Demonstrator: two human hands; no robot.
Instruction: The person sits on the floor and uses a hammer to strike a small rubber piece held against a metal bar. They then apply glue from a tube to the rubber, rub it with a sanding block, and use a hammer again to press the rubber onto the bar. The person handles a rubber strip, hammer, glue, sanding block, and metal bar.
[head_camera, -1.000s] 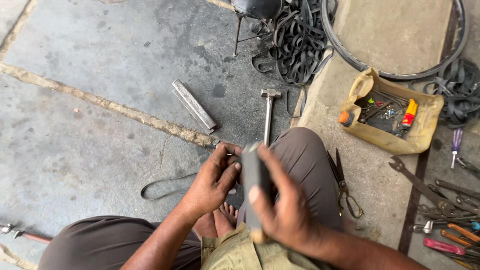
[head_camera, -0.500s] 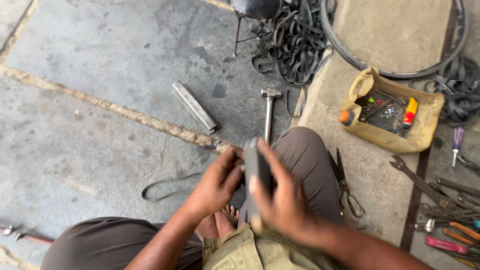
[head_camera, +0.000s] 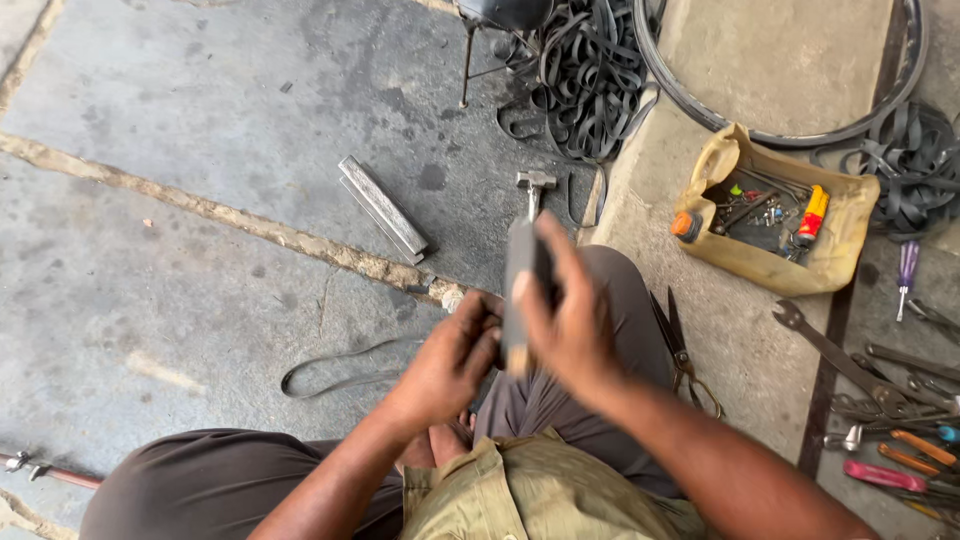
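- The person sits low over the concrete floor (head_camera: 200, 200), knees spread, both hands raised in front of the lap.
- The right hand (head_camera: 570, 320) is wrapped around a flat grey file-like tool (head_camera: 520, 290), fingers curled over its upper part, thumb along the side. The tool stands nearly upright and is blurred.
- The left hand (head_camera: 450, 360) sits just beside the tool's lower end, fingers bent inward and pinched together. What they grip, if anything, is too small and too hidden to tell.
- A hammer (head_camera: 533, 190) lies on the floor just beyond the hands, head pointing away.
- A grey metal bar (head_camera: 383, 208) lies at a slant further left, near a crack in the concrete.
- A thin rubber strip (head_camera: 340, 368) curls on the floor left of the left hand.
- Scissors (head_camera: 680, 345) lie just beside the right knee.
- On the raised step to the right stands a tan cloth bag (head_camera: 790, 268), open, with small tools inside.
- Spanners (head_camera: 840, 355) and screwdrivers (head_camera: 905, 460) lie spread at the right edge.
- A heap of black rubber tubes (head_camera: 585, 90) and a wheel rim (head_camera: 790, 135) lie at the top.
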